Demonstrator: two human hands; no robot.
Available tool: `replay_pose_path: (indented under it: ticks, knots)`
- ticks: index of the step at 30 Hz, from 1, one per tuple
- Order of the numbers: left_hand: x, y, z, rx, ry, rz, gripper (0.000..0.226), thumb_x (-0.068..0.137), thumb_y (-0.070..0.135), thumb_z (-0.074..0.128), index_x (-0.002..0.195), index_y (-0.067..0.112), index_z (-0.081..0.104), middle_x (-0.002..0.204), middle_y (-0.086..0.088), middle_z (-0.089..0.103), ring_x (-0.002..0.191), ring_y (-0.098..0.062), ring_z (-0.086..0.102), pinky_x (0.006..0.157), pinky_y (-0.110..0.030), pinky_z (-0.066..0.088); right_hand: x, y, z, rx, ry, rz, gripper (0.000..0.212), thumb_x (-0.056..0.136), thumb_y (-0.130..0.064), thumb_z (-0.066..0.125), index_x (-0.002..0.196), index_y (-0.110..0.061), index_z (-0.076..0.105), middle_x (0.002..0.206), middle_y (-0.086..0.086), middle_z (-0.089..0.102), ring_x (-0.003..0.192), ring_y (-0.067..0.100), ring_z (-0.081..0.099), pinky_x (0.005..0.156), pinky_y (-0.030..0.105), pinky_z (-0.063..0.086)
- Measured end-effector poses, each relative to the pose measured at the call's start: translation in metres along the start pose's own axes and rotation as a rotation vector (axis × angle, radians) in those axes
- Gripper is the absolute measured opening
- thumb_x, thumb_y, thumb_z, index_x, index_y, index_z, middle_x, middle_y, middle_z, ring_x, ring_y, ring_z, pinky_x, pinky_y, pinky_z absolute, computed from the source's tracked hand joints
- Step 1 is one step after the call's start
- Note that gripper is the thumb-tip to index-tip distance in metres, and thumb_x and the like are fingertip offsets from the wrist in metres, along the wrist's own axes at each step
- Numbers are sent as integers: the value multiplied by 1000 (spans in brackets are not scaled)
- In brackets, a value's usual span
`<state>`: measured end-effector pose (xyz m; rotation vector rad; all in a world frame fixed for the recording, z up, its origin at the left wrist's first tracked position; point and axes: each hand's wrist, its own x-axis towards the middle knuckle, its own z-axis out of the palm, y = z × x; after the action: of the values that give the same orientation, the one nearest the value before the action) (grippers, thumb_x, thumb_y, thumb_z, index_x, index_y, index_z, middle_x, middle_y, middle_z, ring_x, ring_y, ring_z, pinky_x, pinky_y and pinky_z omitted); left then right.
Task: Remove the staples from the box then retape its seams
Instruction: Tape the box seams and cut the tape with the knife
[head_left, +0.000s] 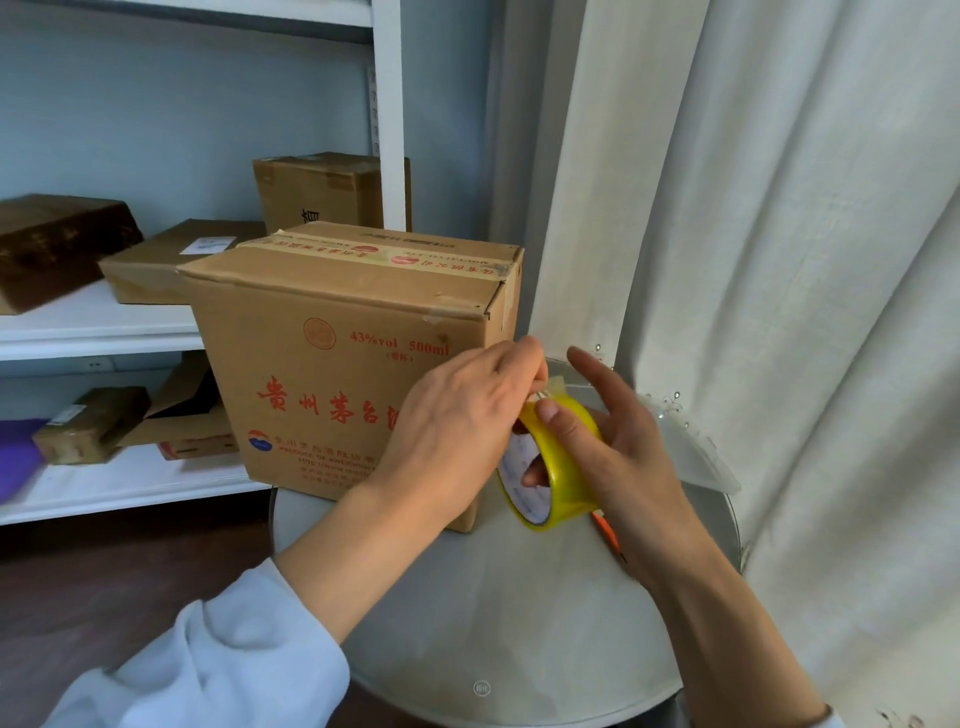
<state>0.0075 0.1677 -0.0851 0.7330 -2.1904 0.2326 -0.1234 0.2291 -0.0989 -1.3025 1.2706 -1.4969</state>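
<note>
Yellow tape roll (558, 462) gripped by right hand (618, 457); left hand (457, 415) pinches its loose end. Retaping; next, pull strip toward box (343, 353) behind hands.

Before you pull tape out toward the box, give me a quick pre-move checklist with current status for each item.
1. Tape roll held: ok, right hand grips it, thumb on its outer face.
2. Free end found: ok, left hand pinches the tape end at the top of the roll.
3. Box steady on the round table: ok, standing upright.
4. Staples removed: cannot tell.
5. Top seam: old printed tape present; not yet retaped.
</note>
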Motion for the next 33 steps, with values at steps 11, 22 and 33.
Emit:
replay_pose_path:
  ticks: [11,22,33]
  knots:
    - [13,-14,-19,-166,-152,15,6,94,19,49,91,17,54,80,7,58,73,-13,57,62,-39,49,7,-1,9,43,24,46,41,85,-17,68,123,-19,53,78,8,75,65,23,72,52,22,52]
    - [7,-35,-40,-19,-58,44,21,97,28,38,101,24,58,87,12,63,75,-13,60,58,-34,50,28,-6,16,-250,199,-233,11,81,-22,73,74,-14,68,77,-2,68,72,-1,59,65,8,44]
    - [29,-98,-55,280,-322,-302,73,92,46,46,152,29,7,157,7,18,142,-15,24,115,-38,18,47,-15,23,-252,-38,-255,12,87,-22,66,76,-20,62,125,-14,62,123,-2,50,108,41,40]
